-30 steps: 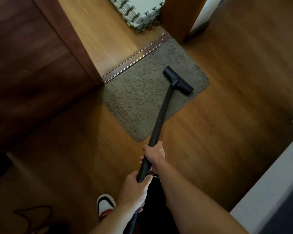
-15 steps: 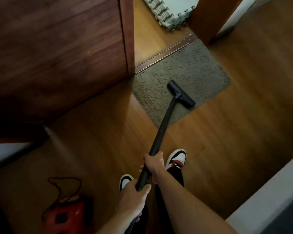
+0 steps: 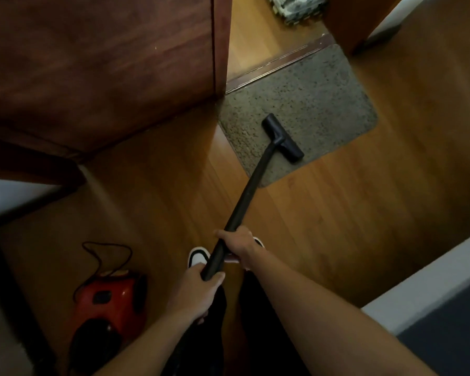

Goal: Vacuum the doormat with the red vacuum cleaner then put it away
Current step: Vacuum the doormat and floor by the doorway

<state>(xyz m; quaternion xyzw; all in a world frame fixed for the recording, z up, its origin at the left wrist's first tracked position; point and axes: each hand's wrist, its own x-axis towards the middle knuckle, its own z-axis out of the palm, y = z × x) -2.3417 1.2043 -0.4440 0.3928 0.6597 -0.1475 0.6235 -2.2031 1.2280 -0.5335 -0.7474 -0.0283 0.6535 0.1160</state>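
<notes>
The doormat [image 3: 323,104], grey-brown and speckled, is lying on the wooden floor [image 3: 350,213], and its far edge is being met by the metal threshold strip [image 3: 277,66] of a doorway. The dark wooden door [image 3: 106,63] is standing at the left, its edge just beside the mat's left corner. A pale ledge [image 3: 432,280] is running along the floor's right edge. Beyond the threshold, a stack of foam tiles [image 3: 296,9] is being cut off by the top of the view.

The red vacuum cleaner [image 3: 106,297] is sitting on the floor at the near left, well apart from the mat, with its black cord [image 3: 103,253] looping beside it. The black wand [image 3: 244,202] is being held at a slant, gripped further along by the right hand [image 3: 236,242] and at its near end by the left hand [image 3: 193,289], with fingers curled round it in both cases. The nozzle [image 3: 282,138] is resting on the mat close to its near edge.

Compared with a second ago, the nozzle has been drawn back from the mat's right side toward the near edge, and the cleaner's body has been brought into view. A white shoe [image 3: 197,256] is showing beside the hands.
</notes>
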